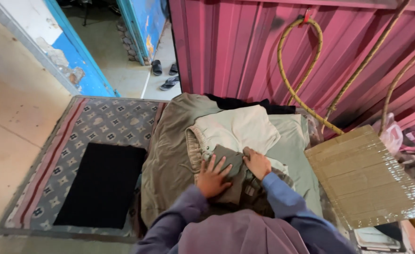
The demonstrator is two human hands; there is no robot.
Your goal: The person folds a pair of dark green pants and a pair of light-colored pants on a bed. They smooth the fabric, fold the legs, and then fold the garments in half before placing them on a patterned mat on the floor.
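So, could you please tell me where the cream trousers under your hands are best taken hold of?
Probably the gathered elastic waistband of the cream trousers, pinched from the left: it is bunched, thick and lies exposed beside the left hand. The right hand and grey-green garment cover the near part.

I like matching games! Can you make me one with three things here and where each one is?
Things:
1. sandals
2. cardboard
3. rope

Places:
A. hanging on the pink wall
B. on the floor by the blue door
C. right of the clothes pile

Pairs: 1-B, 2-C, 3-A
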